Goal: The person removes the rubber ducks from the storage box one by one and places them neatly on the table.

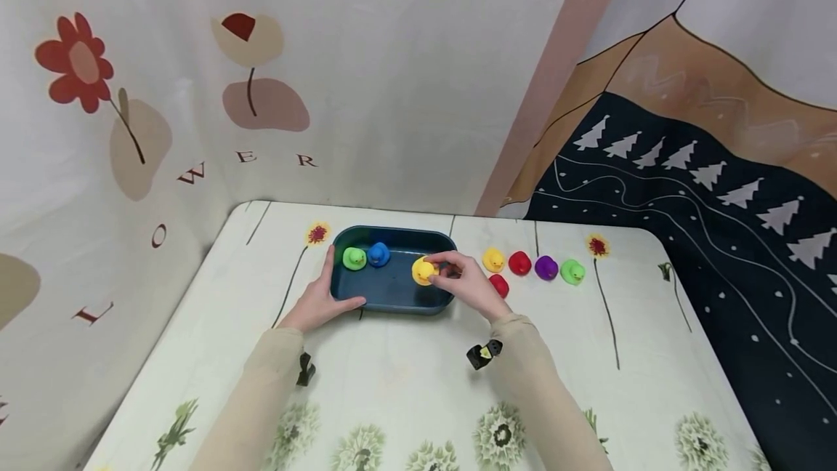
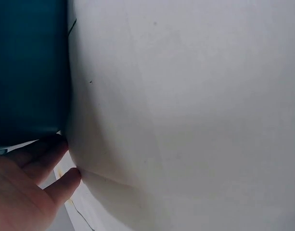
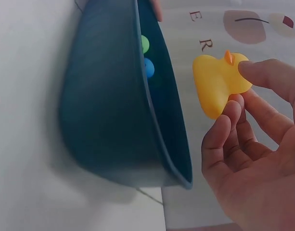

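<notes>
My right hand (image 1: 466, 283) pinches a yellow rubber duck (image 1: 425, 271) between thumb and fingers. The duck is held over the right part of a dark blue-green tray (image 1: 399, 300); in the right wrist view it shows beside the tray's rim. Inside the tray, toward its left end, sit a green duck (image 1: 354, 259) and a blue duck (image 1: 378, 254), side by side. My left hand (image 1: 320, 304) rests against the tray's near left corner, its thumb along the front rim and its fingers stretched up the left side. The left wrist view shows fingertips (image 2: 65, 180) low against the tray's outer wall.
Right of the tray, a row holds a yellow duck (image 1: 493, 259), a red duck (image 1: 519, 263), a purple duck (image 1: 546, 267) and a green duck (image 1: 572, 272). Another red duck (image 1: 499, 285) lies nearer, beside my right wrist. A flower-print cloth (image 1: 405, 376) covers the table; printed curtains hang behind.
</notes>
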Available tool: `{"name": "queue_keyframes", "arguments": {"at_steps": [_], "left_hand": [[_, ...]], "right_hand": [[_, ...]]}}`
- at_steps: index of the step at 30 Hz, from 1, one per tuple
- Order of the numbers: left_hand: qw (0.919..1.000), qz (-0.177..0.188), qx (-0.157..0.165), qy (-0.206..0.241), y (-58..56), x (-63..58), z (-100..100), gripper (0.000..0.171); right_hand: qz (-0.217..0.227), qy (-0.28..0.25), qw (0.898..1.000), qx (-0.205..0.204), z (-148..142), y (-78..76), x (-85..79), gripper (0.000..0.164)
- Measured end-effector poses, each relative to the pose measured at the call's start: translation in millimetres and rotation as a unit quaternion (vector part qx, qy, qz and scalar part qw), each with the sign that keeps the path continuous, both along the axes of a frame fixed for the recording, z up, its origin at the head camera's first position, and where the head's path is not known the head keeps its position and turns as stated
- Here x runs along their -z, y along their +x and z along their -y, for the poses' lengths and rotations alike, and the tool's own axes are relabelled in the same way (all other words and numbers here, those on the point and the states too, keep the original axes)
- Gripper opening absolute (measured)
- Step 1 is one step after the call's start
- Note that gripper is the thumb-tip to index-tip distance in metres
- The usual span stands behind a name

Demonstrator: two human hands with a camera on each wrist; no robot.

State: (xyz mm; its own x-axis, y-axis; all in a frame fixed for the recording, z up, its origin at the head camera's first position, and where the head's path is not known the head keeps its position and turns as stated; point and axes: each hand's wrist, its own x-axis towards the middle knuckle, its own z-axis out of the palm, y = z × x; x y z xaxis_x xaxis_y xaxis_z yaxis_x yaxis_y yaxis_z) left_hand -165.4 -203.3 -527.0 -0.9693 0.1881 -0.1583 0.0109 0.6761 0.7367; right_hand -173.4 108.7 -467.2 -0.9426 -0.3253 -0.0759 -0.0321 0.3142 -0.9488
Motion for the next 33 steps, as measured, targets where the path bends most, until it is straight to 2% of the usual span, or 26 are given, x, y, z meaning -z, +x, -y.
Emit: {"name": "queue_keyframes", "arguments": {"at_steps": [14,20,33], "left_hand": [[1.0000,-0.003,0.001,0.003,0.3,-0.6,2,0.121],[1.0000,-0.003,0.000,0.002,0.4,-1.1,0,0.121],[1.0000,-0.004,0.002,0.002,2.0,-1.9,-2,0.120]], "right_hand": [[0.012,0.009,0.998,0.053,-39,9.8,4.2,0.038],[0.008,0.013,0.997,0.071,-57,11.6,6.0,0.035],[0.016,0.027,0.994,0.105,-96,20.5,19.0,0.035]]}}
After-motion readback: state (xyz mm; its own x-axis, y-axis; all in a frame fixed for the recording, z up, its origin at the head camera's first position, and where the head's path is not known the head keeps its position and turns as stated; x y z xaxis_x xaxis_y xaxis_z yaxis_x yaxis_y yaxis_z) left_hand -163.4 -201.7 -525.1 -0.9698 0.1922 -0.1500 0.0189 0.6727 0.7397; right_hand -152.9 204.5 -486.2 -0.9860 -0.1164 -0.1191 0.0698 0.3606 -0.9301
